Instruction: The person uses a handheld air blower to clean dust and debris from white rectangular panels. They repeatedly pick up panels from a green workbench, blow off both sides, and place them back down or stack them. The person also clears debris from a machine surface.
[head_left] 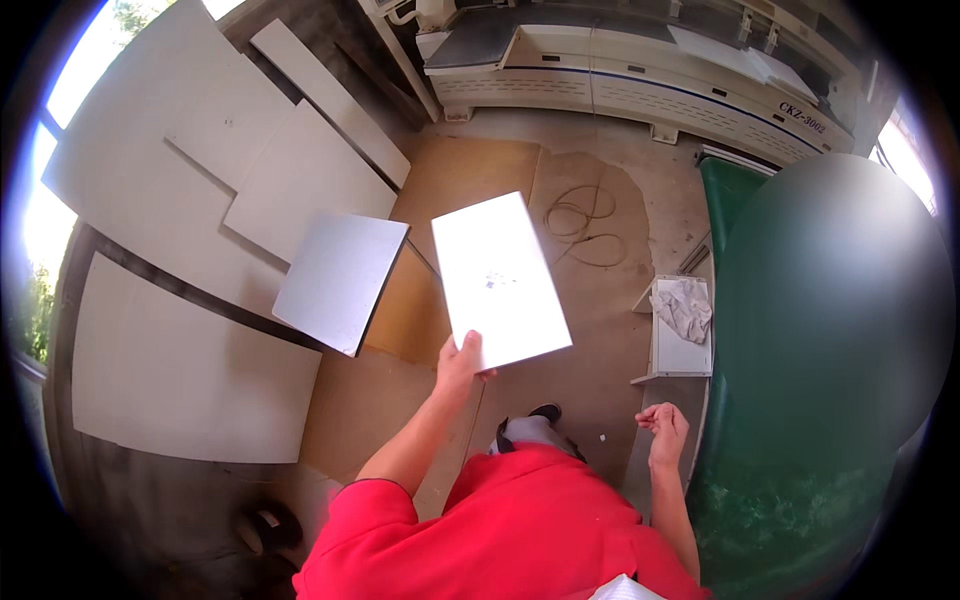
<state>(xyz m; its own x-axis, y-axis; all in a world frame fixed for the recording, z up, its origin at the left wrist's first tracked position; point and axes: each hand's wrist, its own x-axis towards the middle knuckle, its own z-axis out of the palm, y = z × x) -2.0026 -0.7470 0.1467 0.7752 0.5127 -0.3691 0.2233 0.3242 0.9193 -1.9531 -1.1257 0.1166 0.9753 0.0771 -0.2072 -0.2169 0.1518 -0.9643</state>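
My left hand (458, 368) grips a white rectangular panel (505, 300) by its near-left corner, thumb on top. The panel is held up in front of me, over the floor, with a small dark smudge near its middle. To the right, beside the green surface, hangs my right hand (664, 432), its fingers curled together with nothing visible in them. A grey-topped square board (340, 280) with a dark edge lies just left of the white panel, apart from it.
Large pale boards (200, 150) lean along the left side. A brown sheet (470, 170) covers part of the floor near a loose hose (580, 225). A long machine (600, 75) spans the far side. At right are a white shelf piece (680, 350) with a grey cloth (684, 308) and a green surface (760, 480).
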